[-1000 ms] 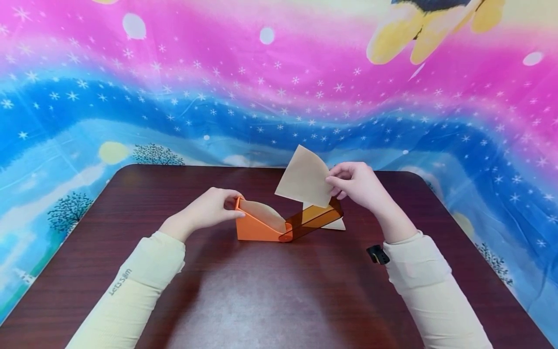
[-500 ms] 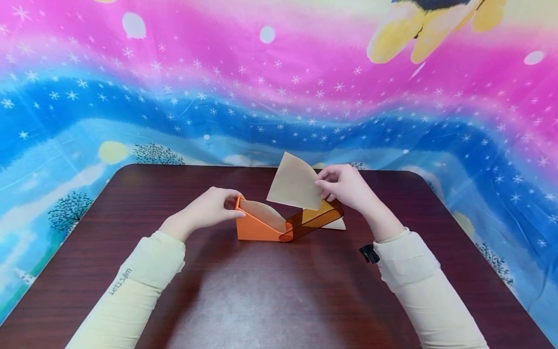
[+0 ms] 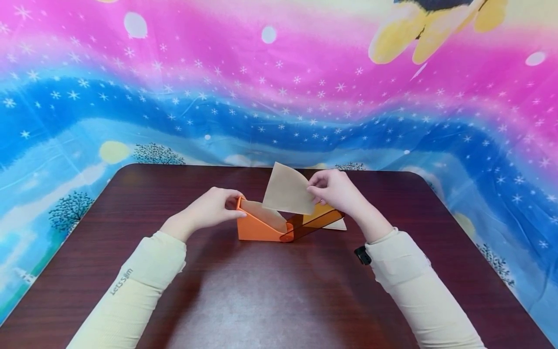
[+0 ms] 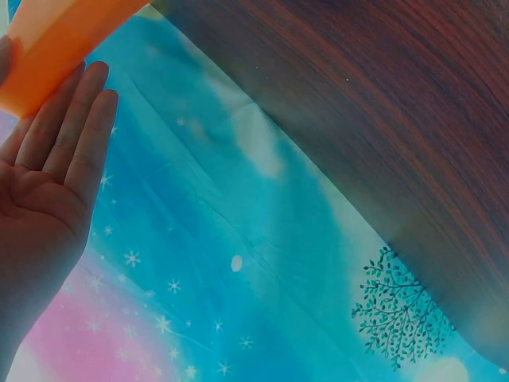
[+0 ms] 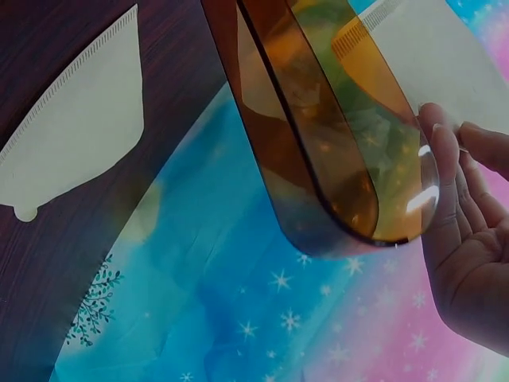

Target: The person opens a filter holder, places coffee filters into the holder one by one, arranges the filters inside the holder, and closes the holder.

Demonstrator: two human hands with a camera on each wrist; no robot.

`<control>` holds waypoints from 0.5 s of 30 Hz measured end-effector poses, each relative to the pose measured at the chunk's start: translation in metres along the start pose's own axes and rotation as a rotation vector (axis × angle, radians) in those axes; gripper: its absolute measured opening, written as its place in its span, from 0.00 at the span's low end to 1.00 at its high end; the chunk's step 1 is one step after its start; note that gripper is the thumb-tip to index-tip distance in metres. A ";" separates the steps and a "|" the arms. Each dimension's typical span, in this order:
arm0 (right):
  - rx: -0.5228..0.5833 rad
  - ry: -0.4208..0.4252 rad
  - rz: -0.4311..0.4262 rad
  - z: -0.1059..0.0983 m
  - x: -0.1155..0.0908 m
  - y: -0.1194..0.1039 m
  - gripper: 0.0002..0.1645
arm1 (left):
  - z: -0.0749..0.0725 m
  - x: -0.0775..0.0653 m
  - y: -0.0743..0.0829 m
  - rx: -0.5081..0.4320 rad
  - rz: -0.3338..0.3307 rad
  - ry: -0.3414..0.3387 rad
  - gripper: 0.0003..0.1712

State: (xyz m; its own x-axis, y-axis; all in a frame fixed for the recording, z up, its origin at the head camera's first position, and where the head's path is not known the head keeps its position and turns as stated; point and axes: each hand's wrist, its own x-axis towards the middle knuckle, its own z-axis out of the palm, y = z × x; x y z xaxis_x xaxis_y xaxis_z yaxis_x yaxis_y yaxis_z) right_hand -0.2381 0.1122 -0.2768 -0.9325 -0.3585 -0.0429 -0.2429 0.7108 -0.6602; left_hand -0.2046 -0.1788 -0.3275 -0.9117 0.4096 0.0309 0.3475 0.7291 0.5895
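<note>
An orange filter box (image 3: 258,230) sits on the table, its see-through amber lid (image 3: 321,219) swung out to the right. My left hand (image 3: 204,209) grips the box's tall left end, thumb on the near side and fingers behind. Inside the box stands a tan coffee filter (image 3: 264,214). Between thumb and fingers, my right hand (image 3: 334,190) pinches the edge of another coffee filter (image 3: 286,190), which overlaps the box's opening and the lid in the head view. Its crimped edge shows in the right wrist view, beside the lid (image 5: 342,159).
A further pale coffee filter (image 5: 87,127) lies flat on the dark wood table (image 3: 261,291), partly hidden behind the lid in the head view. Beyond the table's far edge hangs a colourful printed cloth (image 3: 279,97).
My right hand has moved left and slightly down, bringing its filter from above the lid to over the box's right part. The left hand and box have stayed put.
</note>
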 end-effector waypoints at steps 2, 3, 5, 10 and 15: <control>-0.003 -0.005 -0.002 0.002 0.001 0.000 0.08 | 0.000 0.000 0.000 0.003 0.001 0.001 0.18; -0.003 -0.006 0.000 0.003 0.001 -0.001 0.08 | 0.000 0.000 0.000 0.006 0.001 0.002 0.18; -0.008 -0.010 -0.002 0.005 0.002 -0.002 0.08 | 0.000 0.000 0.000 0.009 0.002 0.002 0.18; -0.015 -0.022 -0.002 0.011 0.003 -0.005 0.08 | 0.000 0.000 0.000 0.007 0.008 0.003 0.17; -0.036 -0.032 -0.004 0.017 0.006 -0.008 0.07 | 0.000 0.000 0.000 0.014 0.012 0.008 0.16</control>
State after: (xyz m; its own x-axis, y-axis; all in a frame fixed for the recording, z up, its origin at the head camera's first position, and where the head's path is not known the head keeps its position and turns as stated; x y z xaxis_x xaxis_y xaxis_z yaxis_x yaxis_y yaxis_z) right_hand -0.2370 0.0946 -0.2847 -0.9227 -0.3799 -0.0649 -0.2563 0.7306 -0.6329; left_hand -0.2048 -0.1787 -0.3275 -0.9093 0.4138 0.0441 0.3610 0.7318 0.5780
